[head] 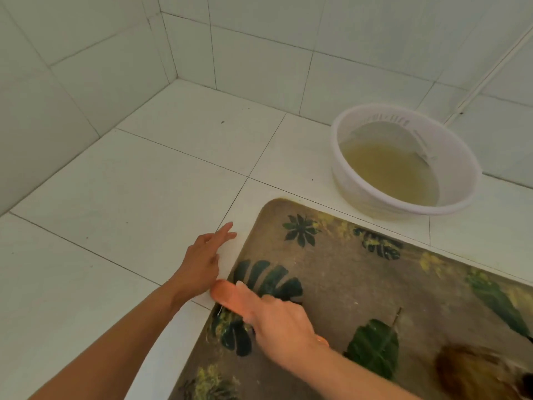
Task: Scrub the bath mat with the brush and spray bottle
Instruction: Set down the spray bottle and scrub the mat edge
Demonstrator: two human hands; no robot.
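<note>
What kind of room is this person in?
Most likely a bathroom or shower area: white tiles cover the walls and floor, a leaf-print bath mat lies on the floor, and a white basin of murky water stands near it.

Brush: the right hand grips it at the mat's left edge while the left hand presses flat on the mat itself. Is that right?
Not quite. The head view shows the left hand with straight fingers on the white floor tile beside the bath mat, not on it. The rest holds: the right hand grips the orange brush at the mat's left edge.
</note>
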